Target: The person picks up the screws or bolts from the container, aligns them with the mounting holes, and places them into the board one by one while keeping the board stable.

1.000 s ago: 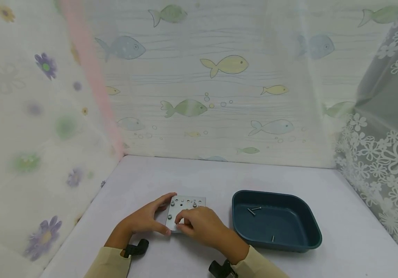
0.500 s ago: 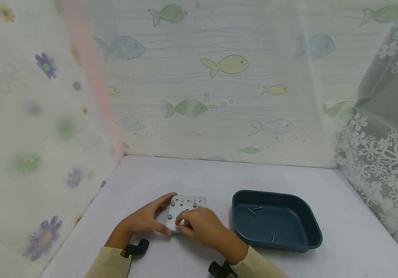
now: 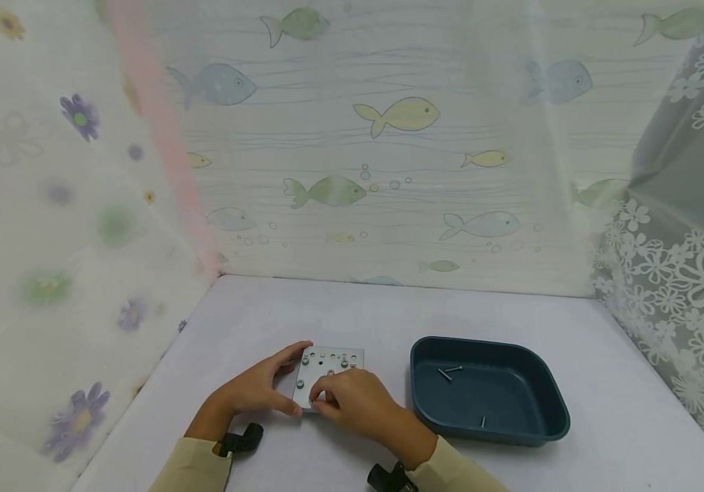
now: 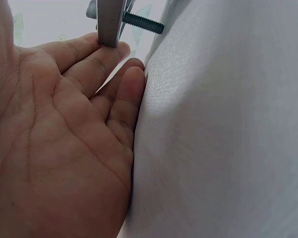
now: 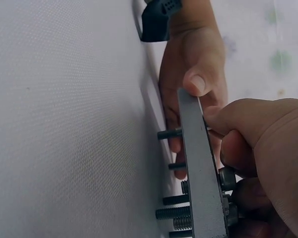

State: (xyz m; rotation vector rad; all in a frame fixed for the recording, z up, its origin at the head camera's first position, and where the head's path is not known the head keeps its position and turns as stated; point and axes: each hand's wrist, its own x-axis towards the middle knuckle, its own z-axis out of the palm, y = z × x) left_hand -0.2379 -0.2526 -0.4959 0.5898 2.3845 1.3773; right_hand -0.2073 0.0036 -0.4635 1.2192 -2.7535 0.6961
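Observation:
A silver metal plate (image 3: 315, 373) with holes and several bolts (image 3: 300, 384) is held just above the white table. My left hand (image 3: 256, 386) grips its left side, thumb at the near corner and fingers at the far corner. My right hand (image 3: 361, 403) is bent over the plate, thumb and index finger pinching a bolt at the near left corner; the fingers mostly hide its head. In the right wrist view, threaded shanks (image 5: 175, 213) stick out beneath the plate, and socket heads (image 5: 227, 179) show on its upper face beside the curled fingers.
A dark blue tray (image 3: 506, 393) stands to the right of the hands, with a few loose bolts (image 3: 445, 374) inside. The white table (image 3: 327, 311) ends at a fish-patterned curtain (image 3: 389, 205) behind, and more curtains hang at both sides.
Both hands and the plate stay in place. The right thumb and index finger shift only very slightly at the plate's near left corner.

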